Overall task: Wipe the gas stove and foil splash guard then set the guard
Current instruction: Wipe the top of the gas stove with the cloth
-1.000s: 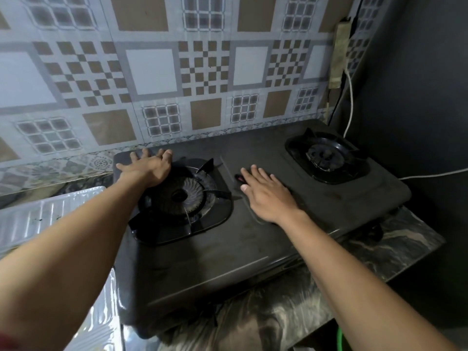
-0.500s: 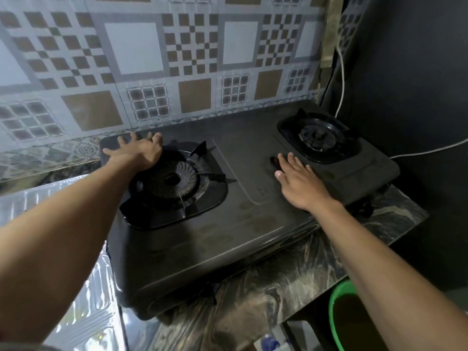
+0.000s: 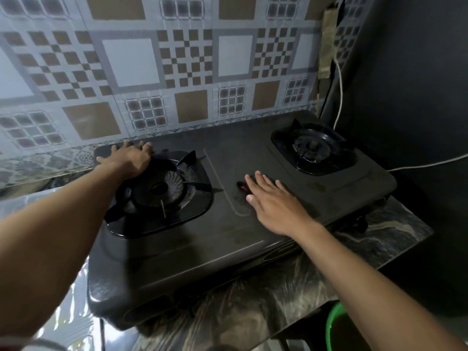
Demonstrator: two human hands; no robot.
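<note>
Resting flat on the gas stove [image 3: 240, 224], both hands are seen with fingers straight; neither grip is closed round anything. Left hand [image 3: 129, 158] is laid on the back left corner of the stove top, just behind the left burner [image 3: 159, 191], fingertips near the tiled wall [image 3: 126, 62]. Right hand [image 3: 273, 203] is laid palm-down mid-stove, between the left burner and right burner [image 3: 314, 148]. A small red spot [image 3: 243, 186] is seen by its index fingertip; what it is cannot be told. Stove is set on a marbled counter [image 3: 379, 236]. Foil splash guard [image 3: 71, 317] is laid left of the stove, partly hidden by the left forearm. A green bucket [image 3: 331, 325] is seen below the counter edge.
</note>
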